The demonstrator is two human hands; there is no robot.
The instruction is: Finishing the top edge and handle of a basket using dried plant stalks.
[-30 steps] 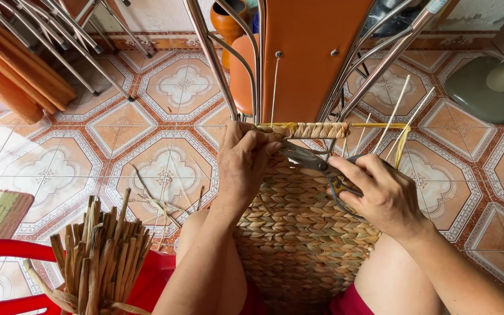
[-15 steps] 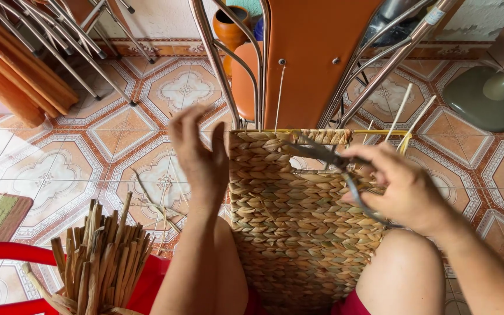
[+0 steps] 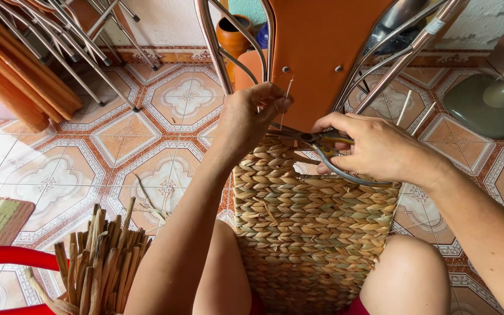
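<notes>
Two hands at the basket rim

Both hands have shifted upward since half a second ago. Left hand (image 3: pixel 251 119) now pinches a thin strand (image 3: pixel 287 93) in closed fingers; right hand (image 3: pixel 380 149) grips metal scissors (image 3: pixel 316 143). Coarse braided woven basket (image 3: pixel 313 233) rests between the knees above the patterned tile floor (image 3: pixel 118 146).

Scissors (image 3: pixel 322 146) over woven basket (image 3: pixel 313 221)

left hand (image 3: pixel 252 119) pinched shut (fingertips together); right hand (image 3: pixel 374 149) curled closed.
</notes>
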